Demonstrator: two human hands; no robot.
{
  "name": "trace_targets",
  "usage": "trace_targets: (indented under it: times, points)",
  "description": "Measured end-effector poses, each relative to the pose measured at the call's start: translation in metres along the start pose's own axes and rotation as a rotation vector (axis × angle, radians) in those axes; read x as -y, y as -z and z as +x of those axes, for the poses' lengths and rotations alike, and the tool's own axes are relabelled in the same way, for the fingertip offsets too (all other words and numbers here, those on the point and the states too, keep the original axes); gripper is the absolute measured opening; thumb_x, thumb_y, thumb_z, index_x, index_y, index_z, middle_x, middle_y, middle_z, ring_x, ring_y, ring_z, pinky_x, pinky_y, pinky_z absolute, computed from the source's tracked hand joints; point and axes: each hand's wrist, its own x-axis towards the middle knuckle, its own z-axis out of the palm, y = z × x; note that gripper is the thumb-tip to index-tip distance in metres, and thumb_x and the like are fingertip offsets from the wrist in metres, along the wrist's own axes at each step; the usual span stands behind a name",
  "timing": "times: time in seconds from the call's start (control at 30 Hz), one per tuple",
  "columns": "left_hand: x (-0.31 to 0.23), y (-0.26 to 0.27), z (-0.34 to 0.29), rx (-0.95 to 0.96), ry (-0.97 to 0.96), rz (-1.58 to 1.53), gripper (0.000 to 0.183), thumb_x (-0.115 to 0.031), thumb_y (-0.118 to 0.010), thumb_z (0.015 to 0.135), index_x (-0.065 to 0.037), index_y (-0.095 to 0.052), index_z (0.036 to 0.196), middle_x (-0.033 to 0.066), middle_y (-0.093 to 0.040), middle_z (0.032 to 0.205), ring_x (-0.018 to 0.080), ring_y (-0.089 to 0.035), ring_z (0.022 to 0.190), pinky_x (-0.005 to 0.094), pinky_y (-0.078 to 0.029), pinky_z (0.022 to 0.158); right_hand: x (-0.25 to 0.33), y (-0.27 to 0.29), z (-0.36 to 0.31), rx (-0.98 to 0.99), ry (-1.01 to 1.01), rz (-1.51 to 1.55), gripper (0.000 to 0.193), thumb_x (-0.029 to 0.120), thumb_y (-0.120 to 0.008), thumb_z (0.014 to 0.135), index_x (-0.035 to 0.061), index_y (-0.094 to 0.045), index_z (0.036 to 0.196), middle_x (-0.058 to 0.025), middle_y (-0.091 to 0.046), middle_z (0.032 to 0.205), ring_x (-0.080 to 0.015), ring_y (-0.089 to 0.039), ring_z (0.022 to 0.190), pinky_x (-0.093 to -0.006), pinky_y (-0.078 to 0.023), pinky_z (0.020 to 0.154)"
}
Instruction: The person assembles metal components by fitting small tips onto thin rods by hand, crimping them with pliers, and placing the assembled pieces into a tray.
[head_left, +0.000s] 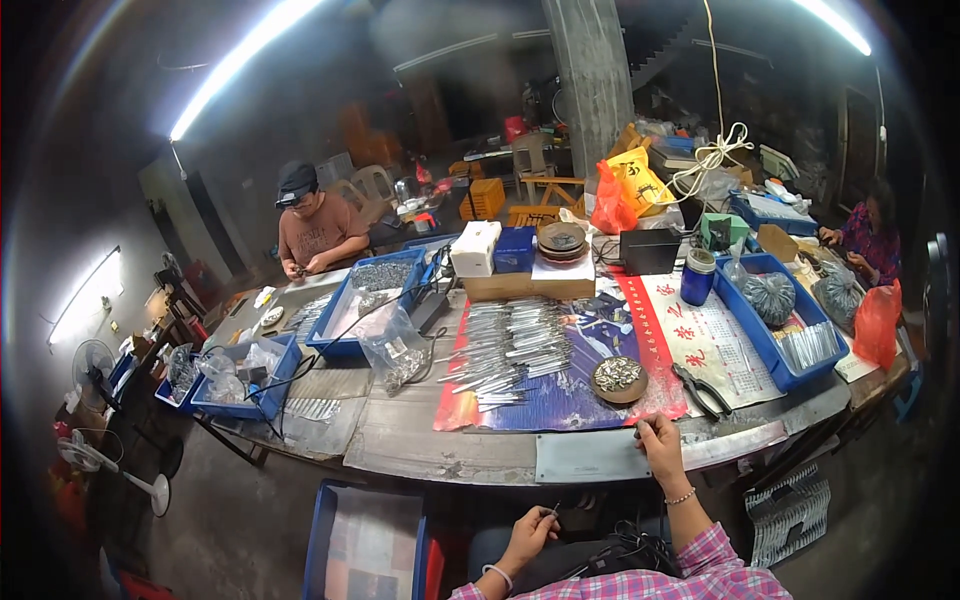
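Observation:
Low in front of my body, my left hand (530,533) is closed in a pinch, and a small thin dark piece (557,507) sticks out at its fingertips. My right hand (660,447) is over the table's front edge, by a flat grey plate (585,460). Its fingers are pinched together; a tiny dark bit shows at the tips, too small to name. Just beyond that hand stands a round brown dish (612,402) of small shiny metal parts. Black-handled pliers (703,390) lie to its right. Many slim silvery metal pieces (515,345) lie piled on the printed sheet (595,410).
Blue trays (822,375) with bagged parts stand at right and left on the table (400,440). A cardboard box (530,288) and a blue jar (697,280) are farther back. Another blue tray (420,560) is below the table's edge. Two people sit across, far left and far right.

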Motion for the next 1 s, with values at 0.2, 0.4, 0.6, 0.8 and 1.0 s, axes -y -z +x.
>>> trace_targets:
  times: [0.2, 0.4, 0.6, 0.8, 1.0]
  points:
    - [0.0, 0.0, -0.002, -0.001, -0.018, 0.003, 0.015, -0.012, -0.049, 0.092, 0.001, -0.053, 0.096, 0.0065, -0.061, 0.075, 0.0101, -0.058, 0.062, 0.0211, -0.046, 0.058, 0.002, -0.002, -0.001, 0.014, -0.014, 0.02, 0.015, 0.014, -0.055, 0.088, 0.0, -0.054, 0.084, -0.0013, -0.054, 0.072, -0.0062, -0.05, 0.06, -0.0208, -0.044, 0.054]
    - [0.0, 0.0, -0.002, 0.005, -0.034, 0.0, 0.015, -0.013, -0.049, 0.092, 0.001, -0.053, 0.096, 0.0067, -0.061, 0.075, 0.01, -0.058, 0.062, 0.0215, -0.046, 0.058, 0.002, -0.001, -0.001, 0.022, 0.008, 0.017, 0.014, 0.013, -0.055, 0.088, -0.0003, -0.054, 0.085, -0.001, -0.054, 0.073, -0.006, -0.05, 0.061, -0.0207, -0.044, 0.055]
    - [-0.006, -0.002, -0.005, 0.001, -0.056, 0.034, 0.016, -0.014, -0.05, 0.091, 0.001, -0.053, 0.096, 0.0065, -0.062, 0.075, 0.0099, -0.059, 0.061, 0.0215, -0.047, 0.057, 0.001, -0.001, -0.001, 0.009, 0.006, 0.01, 0.014, 0.013, -0.056, 0.088, -0.0007, -0.054, 0.084, -0.0015, -0.054, 0.072, -0.0061, -0.05, 0.06, -0.0206, -0.044, 0.055]
    - [-0.006, -0.001, -0.005, 0.007, -0.06, 0.048, 0.015, -0.013, -0.049, 0.091, 0.001, -0.053, 0.096, 0.0062, -0.062, 0.075, 0.0096, -0.059, 0.061, 0.0215, -0.047, 0.057, 0.001, -0.002, -0.001, 0.007, 0.012, 0.006, 0.014, 0.013, -0.055, 0.087, -0.0007, -0.054, 0.084, -0.0015, -0.054, 0.072, -0.0061, -0.05, 0.059, -0.0206, -0.044, 0.054]
    - [-0.006, -0.002, -0.005, 0.0, -0.069, 0.025, 0.015, -0.013, -0.049, 0.092, 0.0, -0.053, 0.096, 0.0059, -0.061, 0.074, 0.0098, -0.058, 0.06, 0.0217, -0.047, 0.057, 0.004, -0.003, -0.002, 0.018, 0.0, 0.015, 0.013, 0.013, -0.055, 0.088, -0.0001, -0.055, 0.084, -0.0007, -0.053, 0.071, -0.0057, -0.049, 0.06, -0.0205, -0.044, 0.055]
